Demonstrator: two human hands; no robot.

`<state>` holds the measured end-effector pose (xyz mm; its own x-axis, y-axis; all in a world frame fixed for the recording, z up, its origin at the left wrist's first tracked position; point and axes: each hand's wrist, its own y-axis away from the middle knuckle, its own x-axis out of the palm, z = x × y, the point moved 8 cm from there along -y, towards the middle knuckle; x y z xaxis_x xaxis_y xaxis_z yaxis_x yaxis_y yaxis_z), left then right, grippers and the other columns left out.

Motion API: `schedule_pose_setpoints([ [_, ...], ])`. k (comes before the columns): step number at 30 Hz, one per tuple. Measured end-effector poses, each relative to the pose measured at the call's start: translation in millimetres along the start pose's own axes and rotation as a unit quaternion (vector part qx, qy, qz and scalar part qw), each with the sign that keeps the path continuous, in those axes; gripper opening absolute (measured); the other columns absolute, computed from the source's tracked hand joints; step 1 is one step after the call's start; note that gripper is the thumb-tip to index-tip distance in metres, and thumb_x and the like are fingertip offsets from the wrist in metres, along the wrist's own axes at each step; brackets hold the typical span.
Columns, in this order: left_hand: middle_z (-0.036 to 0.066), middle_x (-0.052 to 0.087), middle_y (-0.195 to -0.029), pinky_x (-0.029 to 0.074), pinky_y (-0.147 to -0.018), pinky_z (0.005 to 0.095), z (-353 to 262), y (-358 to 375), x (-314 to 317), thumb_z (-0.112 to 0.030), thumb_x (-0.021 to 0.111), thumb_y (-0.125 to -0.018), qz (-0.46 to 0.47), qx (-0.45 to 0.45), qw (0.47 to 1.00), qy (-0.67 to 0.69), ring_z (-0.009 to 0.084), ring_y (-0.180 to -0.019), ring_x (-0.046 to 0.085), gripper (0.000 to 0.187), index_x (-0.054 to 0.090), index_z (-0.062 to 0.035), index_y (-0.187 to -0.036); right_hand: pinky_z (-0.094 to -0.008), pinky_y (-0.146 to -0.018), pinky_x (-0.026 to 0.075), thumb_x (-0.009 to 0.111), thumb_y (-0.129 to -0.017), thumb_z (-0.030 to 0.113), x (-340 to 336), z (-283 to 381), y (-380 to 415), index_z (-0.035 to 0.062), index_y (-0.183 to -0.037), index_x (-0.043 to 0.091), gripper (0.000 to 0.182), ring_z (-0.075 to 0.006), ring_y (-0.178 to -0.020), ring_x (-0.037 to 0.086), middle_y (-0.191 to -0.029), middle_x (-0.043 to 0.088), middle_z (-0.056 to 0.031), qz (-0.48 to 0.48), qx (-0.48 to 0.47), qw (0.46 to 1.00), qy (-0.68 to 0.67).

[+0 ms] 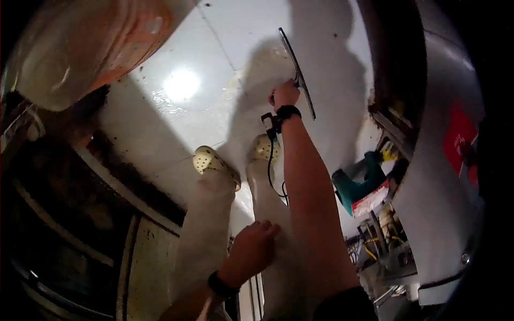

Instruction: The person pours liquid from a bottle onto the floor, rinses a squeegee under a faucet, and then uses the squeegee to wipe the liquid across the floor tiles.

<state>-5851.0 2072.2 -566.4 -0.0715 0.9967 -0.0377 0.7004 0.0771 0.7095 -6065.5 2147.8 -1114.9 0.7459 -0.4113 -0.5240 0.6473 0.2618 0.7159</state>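
Note:
My right hand [286,96] is stretched forward over the floor, closed around the handle of a squeegee [302,80]. The squeegee's long dark blade slants from upper left to lower right, at or just above the pale floor; contact is hard to judge. A dark strap and a small device [269,124] with a black cable sit at that wrist. Close to my body, my left hand [251,250] is curled into a loose fist in front of my legs. No object sticks out of it, though its palm side is hidden.
Wet, glossy floor [209,69] spreads ahead of my yellow clogs [206,159]. A large translucent orange-and-white container [101,48] looms at upper left. Dark shelving [123,182] lines the left. To the right are a green container [350,190], cluttered wires [375,241] and a red item [459,139].

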Motion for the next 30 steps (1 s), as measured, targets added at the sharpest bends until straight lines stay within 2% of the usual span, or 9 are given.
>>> schedule_pose_setpoints([
  [2,0.013,0.058,-0.095,0.05,-0.074,0.0413,6.3,12.0,6.3,-0.003,0.064,-0.069,0.02,-0.006,0.999,-0.032,0.0323,-0.089,0.058,0.038,0.056,-0.0056,-0.106,-0.0347,-0.077,0.05,0.077,-0.072,0.046,42.7,34.9,13.0,0.0089,-0.122,0.062,0.064,-0.0247,-0.105,0.059,-0.12,0.057,-0.0115,0.072,-0.035,0.99,-0.116],
  [6,0.013,0.058,-0.095,0.051,-0.074,0.0412,27.0,26.2,3.7,-0.005,0.064,-0.067,-0.047,-0.001,0.999,-0.014,0.0315,-0.09,0.059,0.037,0.057,-0.0042,-0.103,-0.0405,-0.043,0.053,0.053,-0.095,0.03,112.4,205.9,112.7,0.0175,-0.125,0.054,0.032,-0.0335,-0.079,0.066,-0.1,0.066,-0.0129,0.054,-0.231,0.815,0.528],
  [7,0.013,0.058,-0.095,0.051,-0.074,0.0412,34.6,29.9,5.0,-0.006,0.064,-0.068,-0.054,-0.024,0.998,-0.02,0.0312,-0.089,0.059,0.035,0.057,-0.0032,-0.102,-0.0427,-0.043,0.055,0.053,-0.095,0.03,92.9,239.3,138.8,0.0121,-0.125,0.051,0.035,-0.0348,-0.079,0.066,-0.1,0.066,-0.0146,0.038,-0.056,0.972,0.225],
  [8,0.013,0.058,-0.095,0.051,-0.074,0.0411,45.8,35.1,8.0,-0.006,0.064,-0.068,-0.06,-0.048,0.997,-0.024,0.0309,-0.089,0.059,0.033,0.058,-0.0022,-0.1,-0.0449,-0.043,0.056,0.052,-0.096,0.031,103.3,238.7,167.0,0.0067,-0.125,0.048,0.038,-0.0362,-0.079,0.066,-0.099,0.066,-0.0163,0.03,0.136,0.985,-0.106],
  [11,0.014,0.058,-0.095,0.051,-0.074,0.0411,53.7,59.9,-10.6,-0.007,0.063,-0.069,-0.125,-0.065,0.99,-0.01,0.0306,-0.088,0.058,0.025,0.06,-0.0009,-0.093,-0.0435,-0.044,0.057,0.05,-0.097,0.033,158.8,260.6,186.7,-0.004,-0.121,0.044,0.044,-0.0382,-0.069,0.066,-0.09,0.065,-0.0208,-0.059,-0.056,0.996,-0.033],
  [14,0.014,0.059,-0.094,0.051,-0.074,0.0412,75.2,83.8,-16.0,-0.007,0.062,-0.07,-0.181,-0.103,0.978,0.03,0.0303,-0.088,0.059,0.022,0.062,-0.0012,-0.091,-0.0452,-0.053,0.057,0.051,-0.096,0.034,197.0,318.2,251.7,-0.005,-0.112,0.052,0.042,-0.0392,-0.079,0.066,-0.091,0.066,-0.0205,0.016,-0.103,0.991,0.087],
  [16,0.013,0.059,-0.093,0.051,-0.074,0.0413,85.5,80.2,-20.8,-0.007,0.062,-0.069,-0.197,-0.141,0.968,0.068,0.03,-0.088,0.059,0.022,0.062,-0.0015,-0.09,-0.048,-0.084,0.05,0.047,-0.097,0.03,232.9,337.6,269.3,0.0002,-0.102,0.065,0.035,-0.0385,-0.098,0.063,-0.106,0.065,-0.022,0.088,-0.189,0.94,0.269],
  [20,0.013,0.06,-0.093,0.051,-0.075,0.0412,84.9,88.2,-13.9,-0.008,0.062,-0.07,-0.262,-0.099,0.957,0.079,0.03,-0.088,0.059,0.025,0.062,-0.0019,-0.094,-0.0477,-0.087,0.05,0.05,-0.095,0.026,283.3,305.2,289.4,0.0066,-0.106,0.067,0.028,-0.035,-0.104,0.063,-0.112,0.066,-0.0154,0.141,-0.332,0.816,0.451],
  [30,0.013,0.063,-0.094,0.051,-0.08,0.0414,126.4,70.7,36.2,0.005,0.054,-0.071,-0.247,-0.097,0.949,0.172,0.031,-0.091,0.059,0.033,0.063,-0.0045,-0.102,-0.0474,-0.077,0.052,0.049,-0.095,0.04,101.0,246.6,217.7,0.0041,-0.106,0.054,0.038,-0.0346,-0.088,0.066,-0.088,0.069,-0.017,0.166,-0.42,0.735,0.505],
])
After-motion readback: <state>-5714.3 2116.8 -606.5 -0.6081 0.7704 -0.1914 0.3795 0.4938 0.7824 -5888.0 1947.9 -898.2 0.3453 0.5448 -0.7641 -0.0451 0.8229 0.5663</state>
